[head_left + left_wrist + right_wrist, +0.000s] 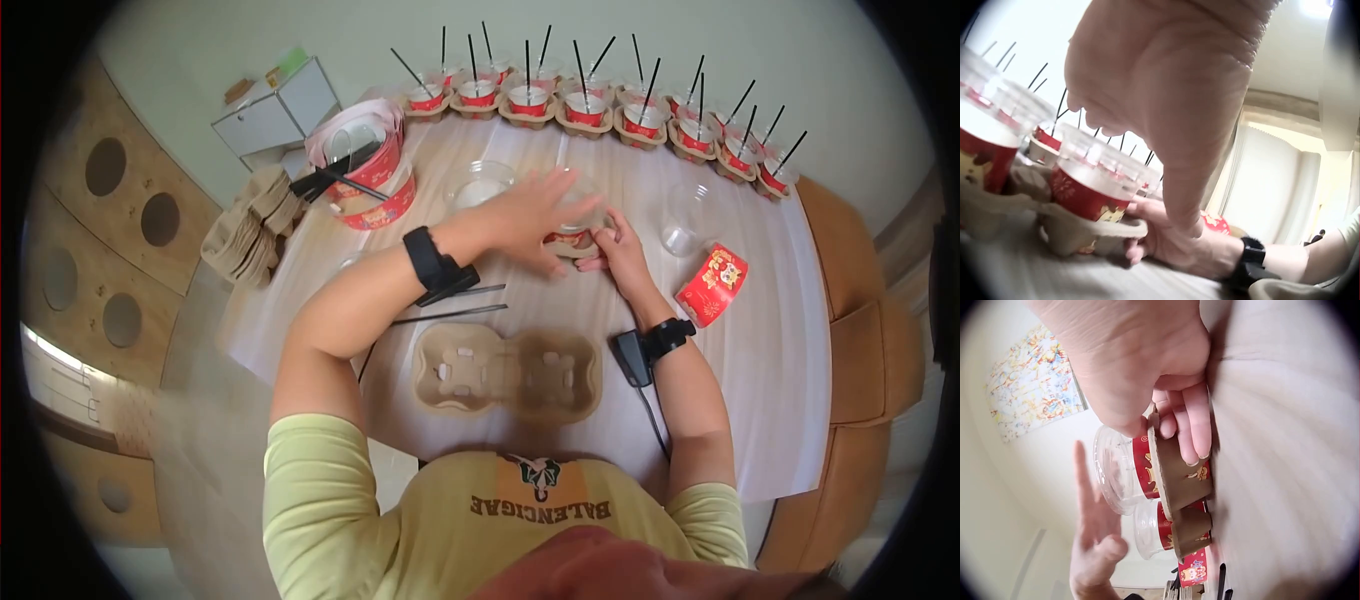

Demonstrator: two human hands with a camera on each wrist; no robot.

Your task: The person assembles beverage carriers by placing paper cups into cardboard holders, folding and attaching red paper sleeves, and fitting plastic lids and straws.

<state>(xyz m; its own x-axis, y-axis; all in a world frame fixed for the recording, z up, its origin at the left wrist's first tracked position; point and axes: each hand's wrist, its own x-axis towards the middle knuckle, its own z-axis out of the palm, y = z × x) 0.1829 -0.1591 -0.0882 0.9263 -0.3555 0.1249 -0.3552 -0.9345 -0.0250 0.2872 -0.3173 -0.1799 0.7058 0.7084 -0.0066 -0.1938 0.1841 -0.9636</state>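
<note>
A two-cup cardboard carrier (1088, 231) stands on the table with two clear plastic cups in red printed sleeves, one cup (1094, 190) near the right hand and another cup (478, 182) to the left. My right hand (622, 255) pinches the carrier's right end, thumb on top and fingers underneath, as the right wrist view shows. Over the right-hand cup, my left hand (525, 215) is spread with its fingers extended. It partly hides that cup in the head view. Closer to the body lies a second carrier (508, 372) with bare wells.
Along the far edge stand several filled carriers (583, 118) with black straws in the cups. A red and pink bucket (385, 195), loose straws (450, 314) and stacked carriers (245, 235) are at left. To the right lie a clear cup (685, 222) and a red sleeve (712, 285).
</note>
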